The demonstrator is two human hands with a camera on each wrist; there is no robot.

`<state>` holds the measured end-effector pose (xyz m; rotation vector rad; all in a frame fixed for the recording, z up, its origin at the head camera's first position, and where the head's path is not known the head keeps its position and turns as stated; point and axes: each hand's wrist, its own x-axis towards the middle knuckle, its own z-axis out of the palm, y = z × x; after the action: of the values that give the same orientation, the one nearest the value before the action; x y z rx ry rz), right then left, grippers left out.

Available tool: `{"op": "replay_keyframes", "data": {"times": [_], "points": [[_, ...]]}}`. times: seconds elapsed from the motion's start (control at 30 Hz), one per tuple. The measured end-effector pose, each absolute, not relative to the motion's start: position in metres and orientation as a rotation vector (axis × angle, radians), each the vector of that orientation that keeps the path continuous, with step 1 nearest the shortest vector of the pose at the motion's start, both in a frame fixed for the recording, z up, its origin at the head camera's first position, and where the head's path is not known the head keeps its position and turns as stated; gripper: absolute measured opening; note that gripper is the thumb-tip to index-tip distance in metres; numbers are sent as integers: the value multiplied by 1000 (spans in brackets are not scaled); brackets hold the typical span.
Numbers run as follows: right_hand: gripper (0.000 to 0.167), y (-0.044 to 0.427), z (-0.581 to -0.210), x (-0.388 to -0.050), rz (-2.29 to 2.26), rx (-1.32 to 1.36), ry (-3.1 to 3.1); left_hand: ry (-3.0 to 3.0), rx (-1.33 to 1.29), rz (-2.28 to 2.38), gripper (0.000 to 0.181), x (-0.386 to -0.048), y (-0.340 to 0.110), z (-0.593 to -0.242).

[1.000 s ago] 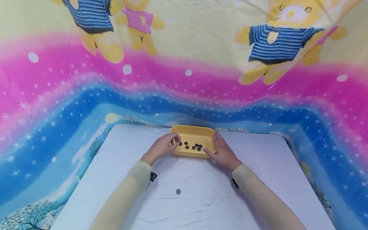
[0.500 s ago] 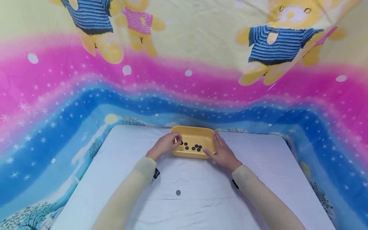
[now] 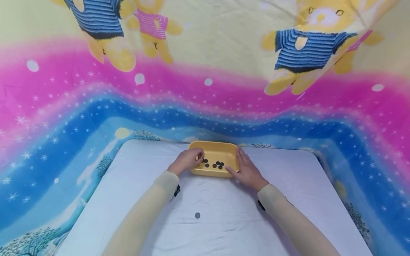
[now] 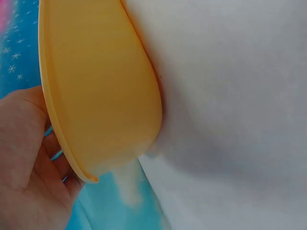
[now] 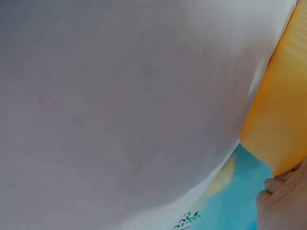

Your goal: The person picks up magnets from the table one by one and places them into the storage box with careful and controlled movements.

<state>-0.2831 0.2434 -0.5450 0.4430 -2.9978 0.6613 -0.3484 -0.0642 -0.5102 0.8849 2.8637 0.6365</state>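
A shallow yellow plastic tray (image 3: pixel 214 174) stands at the far edge of the white-covered table, with several small black discs (image 3: pixel 214 166) on its floor. Over the tray's left end reaches my left hand (image 3: pixel 189 159), its thumb and fingertips pinching one black disc, mostly hidden, beside another disc. My right hand (image 3: pixel 249 173) holds the tray's right end, thumb over the near rim and fingers along the side. In the left wrist view the left hand (image 4: pixel 33 153) is at the tray's rim (image 4: pixel 62 139). The right wrist view catches the right hand (image 5: pixel 284 203) by the tray wall (image 5: pixel 273 115).
One dark grey disc (image 3: pixel 197 215) lies alone on the white tablecloth (image 3: pixel 230 220) between the forearms. A printed curtain (image 3: pixel 205 106) with bears and snowflakes hangs close behind the tray and around the table's sides.
My left hand has moved slightly right along the tray, bringing the pinched disc close to a neighbouring one. The right hand and the tray have stayed in place.
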Motion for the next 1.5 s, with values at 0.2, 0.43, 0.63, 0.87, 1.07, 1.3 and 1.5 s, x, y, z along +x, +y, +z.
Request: {"op": "replay_keyframes", "data": {"times": [0.2,0.43,0.63,0.87,1.07,1.3,1.5], "points": [[111,243,-545,-283,654,436,-3005,2866,903,517,4,-351,-59,-510],[112,241,-546,-282,660,433,-2997,2841,870,392,10,-353,-56,-510],[111,241,-545,-282,667,436,-2991,2836,841,360,10,-355,-54,-511],[110,242,-545,-282,672,438,-2997,2834,832,322,9,-355,-50,-512],[111,242,-545,-282,660,440,-2992,2850,797,295,9,-354,-46,-512],[110,242,-544,-281,660,446,-2980,2882,759,224,8,-354,-40,-513],[110,243,-545,-281,651,454,-2984,2890,730,202,11,-357,-37,-516]]}}
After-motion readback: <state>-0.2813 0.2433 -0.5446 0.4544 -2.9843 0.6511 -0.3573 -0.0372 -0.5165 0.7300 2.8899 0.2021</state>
